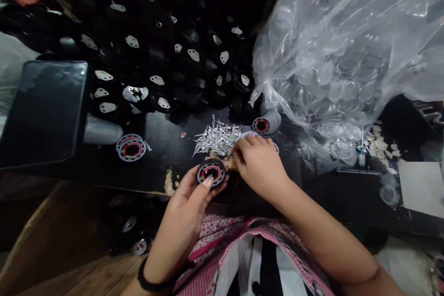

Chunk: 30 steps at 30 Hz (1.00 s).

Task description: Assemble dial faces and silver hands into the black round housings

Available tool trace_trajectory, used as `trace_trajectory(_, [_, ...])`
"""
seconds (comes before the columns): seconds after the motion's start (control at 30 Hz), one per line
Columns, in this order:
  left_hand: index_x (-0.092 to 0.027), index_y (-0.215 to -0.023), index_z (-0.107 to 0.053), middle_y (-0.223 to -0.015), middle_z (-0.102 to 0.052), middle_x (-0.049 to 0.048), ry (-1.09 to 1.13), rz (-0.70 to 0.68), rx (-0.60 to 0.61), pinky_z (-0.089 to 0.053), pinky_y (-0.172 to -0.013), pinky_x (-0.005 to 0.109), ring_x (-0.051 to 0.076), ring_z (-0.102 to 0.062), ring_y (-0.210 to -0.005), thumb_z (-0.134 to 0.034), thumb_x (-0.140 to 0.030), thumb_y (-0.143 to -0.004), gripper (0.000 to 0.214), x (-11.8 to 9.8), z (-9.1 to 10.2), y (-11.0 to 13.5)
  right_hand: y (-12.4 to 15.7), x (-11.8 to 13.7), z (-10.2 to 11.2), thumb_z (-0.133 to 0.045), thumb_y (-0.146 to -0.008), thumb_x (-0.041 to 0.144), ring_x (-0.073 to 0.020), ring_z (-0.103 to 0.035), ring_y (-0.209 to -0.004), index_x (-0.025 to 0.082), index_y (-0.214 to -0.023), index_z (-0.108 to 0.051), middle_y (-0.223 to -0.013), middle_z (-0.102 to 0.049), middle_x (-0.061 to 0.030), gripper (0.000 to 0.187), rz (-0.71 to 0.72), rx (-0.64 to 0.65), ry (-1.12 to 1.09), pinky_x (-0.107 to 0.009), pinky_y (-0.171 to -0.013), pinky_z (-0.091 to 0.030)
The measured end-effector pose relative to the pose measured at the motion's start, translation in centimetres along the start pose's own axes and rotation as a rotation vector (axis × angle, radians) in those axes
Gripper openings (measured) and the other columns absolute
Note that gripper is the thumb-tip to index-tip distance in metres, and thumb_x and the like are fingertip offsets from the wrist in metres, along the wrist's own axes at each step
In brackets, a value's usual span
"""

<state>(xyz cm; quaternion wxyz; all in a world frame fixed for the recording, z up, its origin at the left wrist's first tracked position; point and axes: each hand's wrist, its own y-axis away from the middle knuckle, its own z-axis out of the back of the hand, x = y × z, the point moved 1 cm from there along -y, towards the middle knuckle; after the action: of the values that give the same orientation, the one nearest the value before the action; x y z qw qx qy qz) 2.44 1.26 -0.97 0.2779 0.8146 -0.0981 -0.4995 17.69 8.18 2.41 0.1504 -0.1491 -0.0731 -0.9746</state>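
Observation:
A round black pressure gauge (pixel 212 166) with a red, white and yellow dial is gripped in my left hand (pixel 194 199). My left thumb presses on the dial's lower part, and the fingers wrap behind the case. Just to its right, my right hand (pixel 260 164) is closed with its fingers curled down near the table; whatever they pinch is hidden. Beyond both hands lies a heap of small white gauge pointers (pixel 217 138). A stack of printed dial plates (pixel 262 125) lies on its side behind my right hand, which partly covers more dial plates (pixel 276 147).
Many black gauge cases (pixel 163 101) with pale metal plates fill the back. At right is a clear plastic bag (pixel 312 74) of transparent round covers. Left are loose dial plates (pixel 131 148) and a dark flat box (pixel 45 111). A screwdriver (pixel 361 155) lies right.

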Motion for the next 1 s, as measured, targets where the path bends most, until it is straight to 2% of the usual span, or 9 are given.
trace_trajectory(0.07, [-0.021,-0.097,-0.072,-0.102,-0.076,0.0053,0.056,0.007,-0.021,-0.058,-0.093,0.041,0.024,-0.072,-0.098,-0.078,-0.03,-0.078,0.022,-0.3,-0.3,-0.2,-0.9,0.4,-0.4,-0.049,-0.096,0.025,-0.031,-0.063,-0.096,0.016,-0.097,-0.065,-0.101,-0.071,-0.0135,0.018,0.006,0.009,0.114,-0.044,-0.08,-0.043])
trace_trajectory(0.17, [-0.021,-0.098,-0.071,-0.104,-0.076,0.0063,0.113,0.013,-0.006,-0.057,-0.095,0.039,0.022,-0.071,-0.101,-0.074,-0.029,-0.081,0.019,-0.6,-0.9,-0.6,-1.3,0.5,-0.5,-0.049,-0.096,0.025,-0.0312,-0.064,-0.095,0.014,-0.099,-0.065,-0.101,-0.07,-0.0144,0.019,0.018,0.036,0.153,-0.044,-0.079,-0.041])
trace_trajectory(0.33, [-0.023,-0.098,-0.07,-0.111,-0.075,0.0051,0.182,-0.048,0.029,-0.049,-0.106,0.045,0.025,-0.067,-0.115,-0.072,-0.032,-0.084,0.017,-0.6,-2.0,-0.9,-0.9,-0.2,-0.2,-0.053,-0.095,0.024,-0.0264,-0.064,-0.095,0.017,-0.091,-0.064,-0.099,-0.071,-0.0093,0.014,-0.037,0.053,0.011,-0.038,-0.079,-0.038])
trace_trajectory(0.5, [-0.024,-0.101,-0.07,-0.118,-0.073,0.0048,0.18,-0.054,0.053,-0.048,-0.108,0.046,0.026,-0.062,-0.122,-0.073,-0.032,-0.083,0.02,-0.6,-3.0,-1.5,-0.4,-0.3,-0.2,-0.055,-0.095,0.025,-0.0228,-0.063,-0.091,0.018,-0.089,-0.064,-0.096,-0.071,-0.0063,0.013,-0.044,0.035,-0.091,-0.035,-0.078,-0.035])
trace_trajectory(0.73, [-0.024,-0.102,-0.072,-0.115,-0.075,0.0051,0.203,-0.054,0.07,-0.05,-0.105,0.046,0.026,-0.066,-0.118,-0.071,-0.031,-0.086,0.018,-0.9,-3.2,-1.6,0.9,-0.9,-0.3,-0.055,-0.098,0.033,-0.0251,-0.06,-0.097,0.019,-0.095,-0.065,-0.099,-0.07,-0.0068,0.018,0.04,-0.032,-0.056,-0.037,-0.08,-0.035])
trace_trajectory(0.9, [-0.023,-0.101,-0.072,-0.116,-0.075,0.0051,0.208,-0.018,0.085,-0.05,-0.106,0.045,0.025,-0.067,-0.117,-0.069,-0.03,-0.088,0.015,-1.0,-3.3,-1.3,1.6,-1.1,0.0,-0.053,-0.099,0.035,-0.0253,-0.058,-0.096,0.021,-0.099,-0.066,-0.103,-0.069,-0.0063,0.019,0.036,-0.042,0.01,-0.038,-0.079,-0.035])
trace_trajectory(1.0, [-0.023,-0.101,-0.071,-0.114,-0.076,0.0052,0.18,0.006,0.101,-0.049,-0.106,0.045,0.024,-0.067,-0.116,-0.07,-0.031,-0.087,0.016,-1.1,-3.2,-1.4,2.0,-1.3,0.4,-0.053,-0.099,0.032,-0.0246,-0.057,-0.094,0.021,-0.095,-0.067,-0.098,-0.068,-0.0054,0.018,0.067,-0.057,0.0,-0.038,-0.078,-0.035])
